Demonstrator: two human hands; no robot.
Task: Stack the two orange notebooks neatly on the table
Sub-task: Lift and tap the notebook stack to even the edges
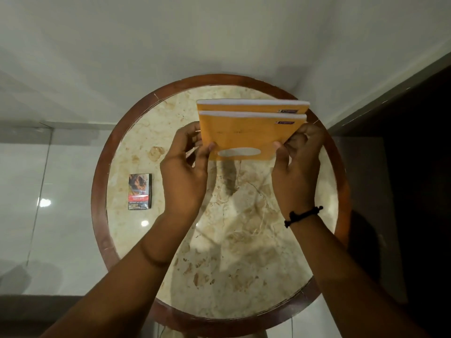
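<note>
Gripping the near notebook (246,135) at its lower corners, the left hand (184,172) and right hand (296,172) hold it tilted up over the far half of the round table (97,191). Thumbs press its orange cover, left and right of a white oval label. The far notebook (251,107) stands just behind it, top edge showing above; whether the fingers clamp it too is hidden. A small box (139,191) lies on the marble, well left of the hands.

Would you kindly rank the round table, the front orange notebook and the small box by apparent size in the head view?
1. Round table
2. Front orange notebook, held nearer the camera, so flattered
3. Small box
</note>
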